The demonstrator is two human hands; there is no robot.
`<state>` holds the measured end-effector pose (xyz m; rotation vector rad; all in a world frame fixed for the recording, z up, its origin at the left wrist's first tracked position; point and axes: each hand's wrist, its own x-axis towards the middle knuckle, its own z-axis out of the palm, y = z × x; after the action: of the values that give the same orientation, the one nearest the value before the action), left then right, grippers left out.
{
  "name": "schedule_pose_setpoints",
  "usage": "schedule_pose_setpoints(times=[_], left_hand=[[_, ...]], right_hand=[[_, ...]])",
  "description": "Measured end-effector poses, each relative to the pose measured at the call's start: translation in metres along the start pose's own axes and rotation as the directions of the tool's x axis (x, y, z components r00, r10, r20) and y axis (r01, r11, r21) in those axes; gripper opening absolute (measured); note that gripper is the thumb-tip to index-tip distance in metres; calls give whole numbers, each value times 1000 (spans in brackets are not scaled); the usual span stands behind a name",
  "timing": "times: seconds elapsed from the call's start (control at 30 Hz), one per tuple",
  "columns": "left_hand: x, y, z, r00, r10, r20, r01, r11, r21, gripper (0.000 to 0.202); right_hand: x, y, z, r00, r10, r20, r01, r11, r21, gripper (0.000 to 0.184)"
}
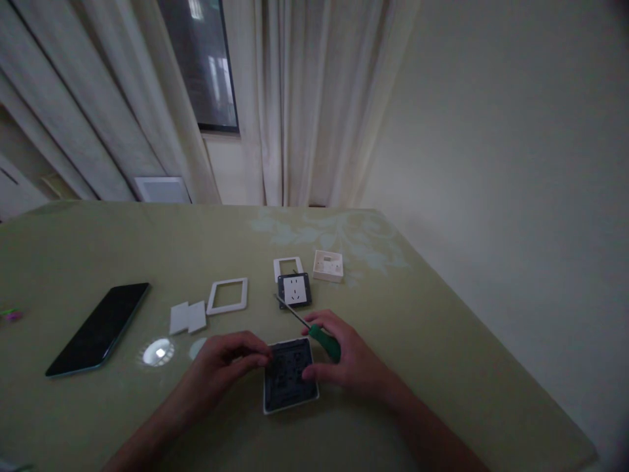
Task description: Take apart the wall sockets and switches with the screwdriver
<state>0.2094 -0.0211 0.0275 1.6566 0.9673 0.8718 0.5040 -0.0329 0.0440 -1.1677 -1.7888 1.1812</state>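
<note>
In front of me on the table lies a square switch or socket panel (291, 387), its dark back facing up inside a white rim. My left hand (228, 360) has thumb and forefinger pinched together over the panel's upper left corner; what sits between the fingertips is too small to make out. A screwdriver (324, 342) with a green handle rests in my right hand (351, 360), its shaft pointing up and left. The thumb of that hand touches the panel's right side. Just beyond the screwdriver tip is a black-framed socket module (295, 290) with a white face.
Behind the module lie a small white frame (280, 267) and a white mounting box (328, 265). A larger white frame (228, 310) and two white plates (188, 317) sit to the left, near a dark tablet (101, 330). A wall (491, 164) borders the right table edge.
</note>
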Motion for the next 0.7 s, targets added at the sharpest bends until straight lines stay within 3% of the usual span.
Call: schedule_pose_setpoints(times=[0.1, 0.2, 0.3, 0.4, 0.53, 0.6, 0.7], left_hand=[[0, -8, -3, 995, 94, 41, -95, 995, 19, 6], [-1, -15, -3, 990, 127, 67, -128, 992, 12, 9], [-4, -17, -3, 995, 47, 83, -48, 999, 14, 9], [-5, -14, -6, 989, -92, 116, 96, 995, -30, 5], [-8, -6, -10, 944, -228, 239, 270, 949, -162, 11], [-9, -3, -11, 931, -243, 274, 303, 931, -204, 13], [-10, -3, -11, 946, -245, 213, 288, 937, -197, 13]], right_hand=[[-2, 1, -7, 995, 45, 92, -41, 998, -38, 71], [-2, 3, -13, 989, 69, 130, -64, 997, -42, 53], [-2, 5, -16, 986, 94, 138, -88, 995, -49, 34], [-2, 7, -17, 975, 185, 121, -174, 981, -90, 38], [-1, 10, -19, 953, 264, 147, -255, 964, -77, 36], [0, 11, -19, 955, 252, 158, -244, 967, -71, 32], [0, 11, -18, 953, 249, 171, -242, 968, -62, 28]])
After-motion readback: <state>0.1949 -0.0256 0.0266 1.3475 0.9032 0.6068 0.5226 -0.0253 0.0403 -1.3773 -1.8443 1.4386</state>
